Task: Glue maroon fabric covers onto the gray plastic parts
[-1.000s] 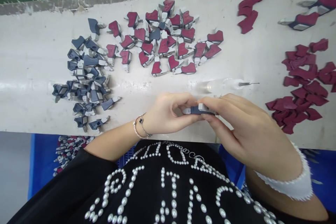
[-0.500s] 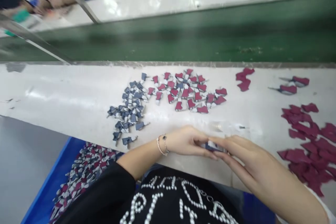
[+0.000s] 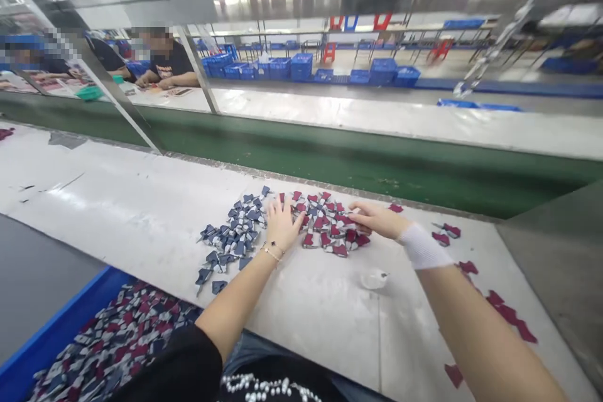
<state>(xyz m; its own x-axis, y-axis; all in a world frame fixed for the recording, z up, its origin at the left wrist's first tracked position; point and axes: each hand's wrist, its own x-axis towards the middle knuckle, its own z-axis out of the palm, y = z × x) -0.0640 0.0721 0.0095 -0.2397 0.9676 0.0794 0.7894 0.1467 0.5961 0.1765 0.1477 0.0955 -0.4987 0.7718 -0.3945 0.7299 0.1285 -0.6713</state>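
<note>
Reaching out of the close two-handed grip of a moment ago, the left hand (image 3: 281,226) now sits with fingers spread between navy pieces (image 3: 238,226) and red pieces (image 3: 327,226). The right hand (image 3: 377,218), fingers nearly together, touches the red pieces from the right. Whether either holds anything cannot be told. A blue crate (image 3: 61,320) lies near left.

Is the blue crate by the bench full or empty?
Full: the blue crate is heaped with red, navy and white parts up to its visible rim.

L hand (image 3: 281,225), R hand (image 3: 377,220) fwd, open
</note>
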